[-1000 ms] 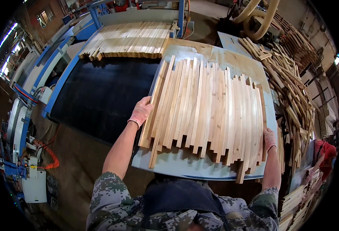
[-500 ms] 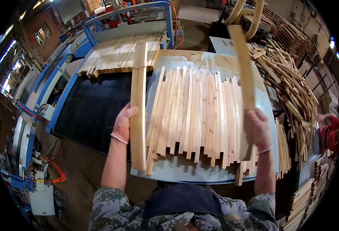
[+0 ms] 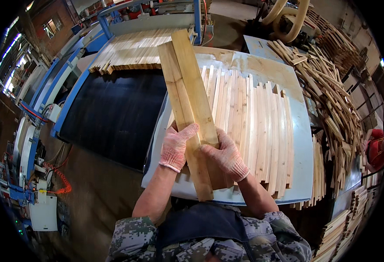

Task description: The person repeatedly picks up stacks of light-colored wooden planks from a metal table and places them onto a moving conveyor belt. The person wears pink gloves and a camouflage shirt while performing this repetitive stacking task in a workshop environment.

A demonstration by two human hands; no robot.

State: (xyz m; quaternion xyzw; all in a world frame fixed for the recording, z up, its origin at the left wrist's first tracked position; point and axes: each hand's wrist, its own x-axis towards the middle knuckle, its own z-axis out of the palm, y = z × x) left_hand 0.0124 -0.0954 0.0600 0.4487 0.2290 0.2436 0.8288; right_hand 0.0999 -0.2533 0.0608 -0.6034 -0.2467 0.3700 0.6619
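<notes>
My left hand point(image 3: 175, 146), in a pale knitted glove with reddish staining, is closed around a flat wooden board point(image 3: 180, 94). A second wooden board point(image 3: 196, 81) is gripped by my right hand point(image 3: 228, 156), gloved the same way. Both boards are tilted, their far ends leaning left, and the left one partly overlaps the right one. They are held above a row of narrow wooden strips point(image 3: 255, 131) lying side by side on a pale blue-grey table point(image 3: 300, 131). My hands and the boards hide the left part of that row.
Left of the table runs a black conveyor belt point(image 3: 113, 113), with more strips point(image 3: 144, 46) packed across its far end under a blue machine frame point(image 3: 197, 22). A heap of loose offcuts point(image 3: 327, 94) lies to the right. Stacked strips point(image 3: 338, 231) stand at lower right.
Both hands have come together from wide apart, bringing the two boards from opposite sides of the strips into an overlap at the middle. My view has shifted slightly.
</notes>
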